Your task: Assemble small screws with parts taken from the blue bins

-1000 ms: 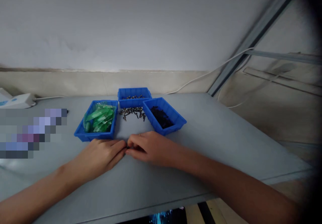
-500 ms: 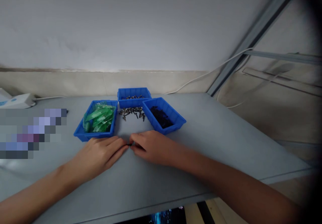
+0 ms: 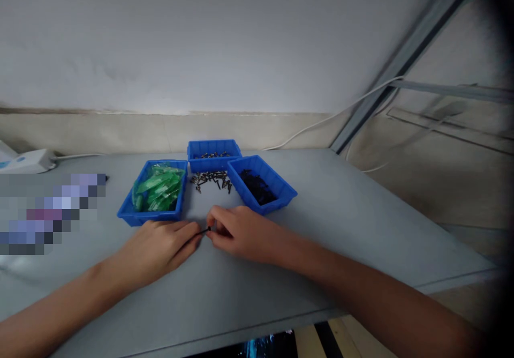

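Over the grey table, my left hand (image 3: 166,245) is closed in a pinch on one end of a thin black rod-like piece (image 3: 204,231). At its other end, which looks slightly thicker, the fingertips of my right hand (image 3: 239,232) are closed on it too. The piece is too small for me to name its kind. Just beyond my hands lie several small metal screw-like parts (image 3: 211,178) in a loose heap. Behind my left hand stands a blue bin with green plastic packets (image 3: 160,189); behind my right, a tilted blue bin holds black parts (image 3: 257,186).
A third blue bin (image 3: 214,148) with more small metal parts stands at the back by the wall. On the far left are a white power strip (image 3: 34,161) and a pixelated area. A white cable (image 3: 305,131) runs up to the metal frame (image 3: 373,101) at right.
My fingertips have drawn slightly apart, so more of the thin black piece shows between them. The bins and the loose parts have not moved.
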Action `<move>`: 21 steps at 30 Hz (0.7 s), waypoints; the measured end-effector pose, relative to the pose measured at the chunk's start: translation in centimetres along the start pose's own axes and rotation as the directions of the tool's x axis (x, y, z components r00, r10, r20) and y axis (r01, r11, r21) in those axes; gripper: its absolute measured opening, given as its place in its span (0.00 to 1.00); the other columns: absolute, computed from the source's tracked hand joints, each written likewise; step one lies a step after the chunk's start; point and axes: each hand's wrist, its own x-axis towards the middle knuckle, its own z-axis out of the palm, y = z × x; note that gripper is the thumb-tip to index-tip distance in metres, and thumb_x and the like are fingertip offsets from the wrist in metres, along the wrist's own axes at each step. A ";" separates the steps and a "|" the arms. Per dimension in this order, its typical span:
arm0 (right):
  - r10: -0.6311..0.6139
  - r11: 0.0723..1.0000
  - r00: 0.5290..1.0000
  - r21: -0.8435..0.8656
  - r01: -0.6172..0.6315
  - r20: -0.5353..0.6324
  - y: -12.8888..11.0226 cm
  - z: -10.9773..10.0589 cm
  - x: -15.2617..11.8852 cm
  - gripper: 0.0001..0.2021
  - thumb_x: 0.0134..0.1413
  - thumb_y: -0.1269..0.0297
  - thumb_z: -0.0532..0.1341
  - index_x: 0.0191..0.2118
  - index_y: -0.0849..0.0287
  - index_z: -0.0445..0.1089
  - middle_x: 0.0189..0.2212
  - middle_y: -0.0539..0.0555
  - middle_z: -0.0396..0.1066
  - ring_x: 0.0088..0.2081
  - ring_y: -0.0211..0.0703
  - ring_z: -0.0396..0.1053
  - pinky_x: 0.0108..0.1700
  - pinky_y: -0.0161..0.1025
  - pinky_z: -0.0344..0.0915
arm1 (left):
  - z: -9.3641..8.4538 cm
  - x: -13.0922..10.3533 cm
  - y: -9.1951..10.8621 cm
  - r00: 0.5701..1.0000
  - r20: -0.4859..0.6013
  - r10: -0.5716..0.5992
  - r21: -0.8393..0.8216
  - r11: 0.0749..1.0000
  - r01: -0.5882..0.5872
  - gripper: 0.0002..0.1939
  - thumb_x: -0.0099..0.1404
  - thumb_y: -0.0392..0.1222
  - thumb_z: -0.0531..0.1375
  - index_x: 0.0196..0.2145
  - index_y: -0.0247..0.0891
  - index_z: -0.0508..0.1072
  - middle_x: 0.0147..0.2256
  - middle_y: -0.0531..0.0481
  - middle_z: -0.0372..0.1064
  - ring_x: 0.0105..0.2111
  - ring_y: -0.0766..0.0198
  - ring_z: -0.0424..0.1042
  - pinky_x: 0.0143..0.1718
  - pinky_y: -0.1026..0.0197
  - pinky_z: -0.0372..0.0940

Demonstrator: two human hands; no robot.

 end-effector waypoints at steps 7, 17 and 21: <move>-0.049 0.995 0.997 0.088 0.043 0.065 -0.3 -0.1 -0.1 0.05 0.52 0.66 0.55 0.35 0.59 0.61 0.22 0.47 0.65 0.24 0.33 0.61 0.24 0.30 0.51 | 0.5 -0.2 -0.1 0.999 0.036 0.001 -0.052 0.999 0.001 0.12 0.67 0.41 0.46 0.33 0.39 0.67 0.26 0.54 0.68 0.24 0.63 0.69 0.23 0.62 0.57; -0.014 0.989 1.000 -0.150 0.015 0.005 0.4 0.4 0.1 0.05 0.56 0.68 0.51 0.32 0.61 0.62 0.26 0.52 0.69 0.27 0.37 0.64 0.28 0.34 0.51 | -0.1 0.1 0.0 0.998 -0.031 -0.053 -0.031 0.998 0.052 0.14 0.67 0.42 0.45 0.30 0.37 0.67 0.23 0.54 0.66 0.22 0.66 0.68 0.22 0.64 0.56; -0.046 0.983 0.999 -0.176 0.045 -0.004 0.3 0.4 0.0 0.08 0.57 0.67 0.50 0.30 0.61 0.62 0.25 0.51 0.68 0.26 0.36 0.63 0.28 0.35 0.50 | 0.0 -0.1 0.0 0.994 -0.098 -0.042 -0.064 0.997 0.036 0.15 0.68 0.43 0.45 0.32 0.37 0.68 0.24 0.53 0.67 0.24 0.65 0.69 0.24 0.64 0.59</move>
